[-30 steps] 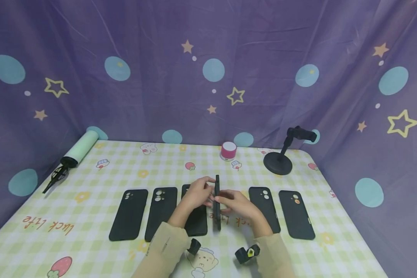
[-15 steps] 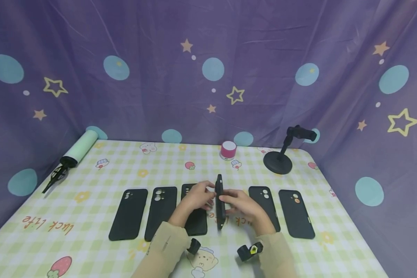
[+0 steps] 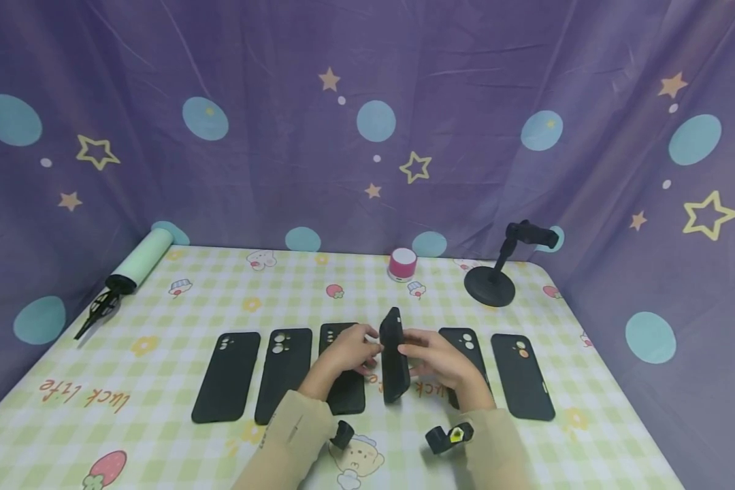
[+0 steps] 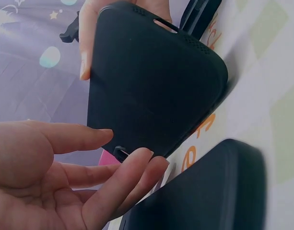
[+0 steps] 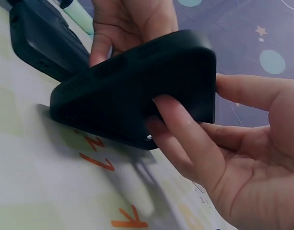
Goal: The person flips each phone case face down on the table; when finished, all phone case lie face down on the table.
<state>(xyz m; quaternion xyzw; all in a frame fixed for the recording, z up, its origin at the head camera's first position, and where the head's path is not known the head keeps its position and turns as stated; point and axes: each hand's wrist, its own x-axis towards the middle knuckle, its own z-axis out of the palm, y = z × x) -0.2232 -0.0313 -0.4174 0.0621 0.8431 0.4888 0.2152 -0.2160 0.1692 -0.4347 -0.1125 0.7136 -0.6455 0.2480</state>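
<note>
A black phone case [image 3: 395,364] is held up on its long edge at the middle of the table, tilted, its flat back toward the left. My right hand [image 3: 436,356] grips it from the right; in the right wrist view its fingers [image 5: 178,115] press inside the hollow side and the thumb lies at the edge. My left hand [image 3: 350,348] is at the case's back with fingers loosely spread, fingertips close to the camera cutout in the left wrist view. Under the left hand lies another black phone case [image 3: 348,396], partly covered. A further phone case [image 3: 465,350] is partly behind the right hand.
Two black phone cases [image 3: 226,380] lie left of the hands and one phone case [image 3: 523,378] at the right. Farther back are a pink and white cylinder [image 3: 402,265], a black stand [image 3: 491,287] and a pale green tube [image 3: 143,260] with a black tip.
The held phone case has turned from edge-on so its back shows more, and moved slightly right with my right hand. My left hand has stayed nearly in place, the case now farther from its fingertips.
</note>
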